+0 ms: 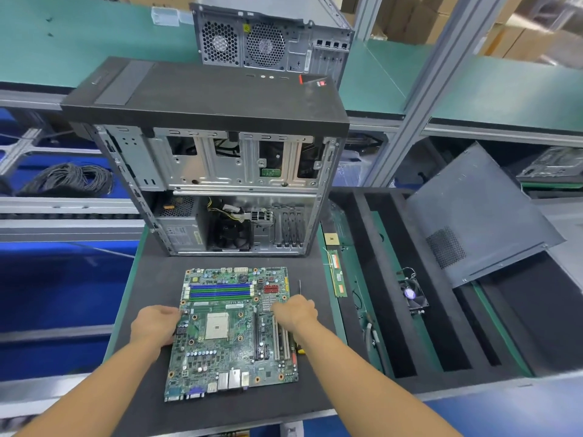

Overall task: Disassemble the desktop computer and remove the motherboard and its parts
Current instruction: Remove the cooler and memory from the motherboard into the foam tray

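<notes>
While both hands sit at the far half of the motherboard, the board lies flat directly between them on the dark foam of the bench, out of its chassis. The left hand is at the board's left edge, level with the pale processor socket, its fingers curled round that edge. The right hand rests knuckles-up over the right side, at the far end of the expansion slots. Its fingers are bent downward, but whether they pinch anything cannot be told, since the fingertips are hidden. The board's long axis runs away from the person: the rear ports lie nearest the body, behind the hands, and the blue memory slots lie just beyond the fingers. Neither hand is clearly nearer, as each covers its own side. Any lift would probably go straight up or off to the right. Just beyond the board stands the open computer case. To the right of the right hand, memory sticks and a small fan lie in tray channels, with the side panel farther out.
</notes>
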Demonstrator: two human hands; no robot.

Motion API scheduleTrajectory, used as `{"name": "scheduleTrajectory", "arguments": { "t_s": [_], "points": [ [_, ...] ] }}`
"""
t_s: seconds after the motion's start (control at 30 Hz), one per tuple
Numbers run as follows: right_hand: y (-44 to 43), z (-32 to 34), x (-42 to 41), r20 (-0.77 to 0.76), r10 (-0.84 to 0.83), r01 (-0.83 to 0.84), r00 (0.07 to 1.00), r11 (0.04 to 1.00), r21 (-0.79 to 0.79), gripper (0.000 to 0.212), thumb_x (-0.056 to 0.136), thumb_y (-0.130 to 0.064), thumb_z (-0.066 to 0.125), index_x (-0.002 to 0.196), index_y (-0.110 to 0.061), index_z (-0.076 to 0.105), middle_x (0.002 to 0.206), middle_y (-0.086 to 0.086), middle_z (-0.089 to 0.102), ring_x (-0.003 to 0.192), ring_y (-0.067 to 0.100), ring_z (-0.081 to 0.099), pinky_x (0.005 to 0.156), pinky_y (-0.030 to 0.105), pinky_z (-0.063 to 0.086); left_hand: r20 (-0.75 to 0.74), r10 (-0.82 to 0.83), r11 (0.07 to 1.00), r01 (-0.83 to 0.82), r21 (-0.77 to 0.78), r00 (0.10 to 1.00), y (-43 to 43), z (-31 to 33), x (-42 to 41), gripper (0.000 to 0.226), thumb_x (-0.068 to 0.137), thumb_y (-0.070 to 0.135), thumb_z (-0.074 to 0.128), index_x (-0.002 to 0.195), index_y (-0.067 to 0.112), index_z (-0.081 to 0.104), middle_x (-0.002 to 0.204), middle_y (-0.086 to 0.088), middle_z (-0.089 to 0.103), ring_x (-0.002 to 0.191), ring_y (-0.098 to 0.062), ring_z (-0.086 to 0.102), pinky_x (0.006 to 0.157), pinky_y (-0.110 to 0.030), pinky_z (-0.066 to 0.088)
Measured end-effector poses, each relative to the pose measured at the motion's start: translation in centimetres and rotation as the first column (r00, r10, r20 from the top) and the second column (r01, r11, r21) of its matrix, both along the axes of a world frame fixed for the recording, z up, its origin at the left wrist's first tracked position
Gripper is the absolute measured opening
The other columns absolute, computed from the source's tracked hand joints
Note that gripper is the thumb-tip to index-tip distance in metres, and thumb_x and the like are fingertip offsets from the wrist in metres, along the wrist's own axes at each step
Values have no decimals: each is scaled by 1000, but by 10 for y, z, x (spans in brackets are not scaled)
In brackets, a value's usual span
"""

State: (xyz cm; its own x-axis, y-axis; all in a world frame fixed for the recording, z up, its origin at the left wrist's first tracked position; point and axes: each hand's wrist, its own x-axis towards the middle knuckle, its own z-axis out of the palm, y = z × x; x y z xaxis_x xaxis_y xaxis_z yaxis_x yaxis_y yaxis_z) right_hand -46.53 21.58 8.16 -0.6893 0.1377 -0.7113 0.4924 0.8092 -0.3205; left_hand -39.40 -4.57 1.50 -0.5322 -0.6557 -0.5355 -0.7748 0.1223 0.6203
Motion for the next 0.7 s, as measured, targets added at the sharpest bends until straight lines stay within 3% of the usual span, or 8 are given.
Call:
{"name": "scheduleTrajectory", "arguments": {
  "t_s": [0.1,0.3,0.37,0.43,0.5,0.57,0.7],
  "points": [
    [3,1,-3,21,-41,42,999,998,-49,54,88,-39,53,132,-7,50,142,16,37,123,34,44,103,39,41,-3,19,998,-19,52,1000,-4,-5,0,10,90,10,69,98,10,75,97,-11,70,84,-26,67,77,-43,61],
    [5,-3,0,7,-113,113,994,987,-111,55,88,-41,53,131,-7,50,140,13,37,123,33,44,98,37,42,11,31,997,-31,68,999,-8,-8,-2,9,90,6,69,96,11,73,97,-14,68,92,-31,65,75,-45,61],
    [3,-2,1,6,-128,128,992,979,-157,41,86,-40,55,113,-9,56,124,12,47,112,31,50,87,33,41,14,29,996,-30,79,999,-10,-8,-3,10,90,6,69,97,11,73,95,-15,68,90,-30,65,73,-44,61],
    [2,-1,1,1,-162,157,987,960,-232,24,83,-34,57,79,-13,47,86,6,50,82,26,50,74,32,40,10,43,995,-44,93,999,-14,-8,-3,11,90,5,68,99,9,74,94,-15,68,86,-28,62,70,-41,60],
    [2,2,0,-21,-168,156,986,950,-270,32,84,-29,58,68,-17,35,67,1,39,64,21,40,64,31,35,6,53,989,-53,138,999,-19,-6,-3,13,91,4,66,101,8,73,95,-15,67,85,-26,59,63,-36,55],
    [4,6,-1,-31,-201,182,979,935,-306,30,88,-22,56,67,-17,36,65,1,37,59,20,36,64,30,36,-1,82,979,-81,185,997,-22,-2,-4,16,93,2,63,104,9,73,93,-13,65,80,-22,57,58,-30,48],
    [14,12,-1,-71,-241,203,968,916,-345,11,92,-16,50,81,-19,52,85,2,55,73,19,51,64,23,44,12,109,957,-108,268,994,-25,8,-14,20,95,2,57,104,10,73,78,-7,60,63,-15,50,54,-25,43]
  ]
}}
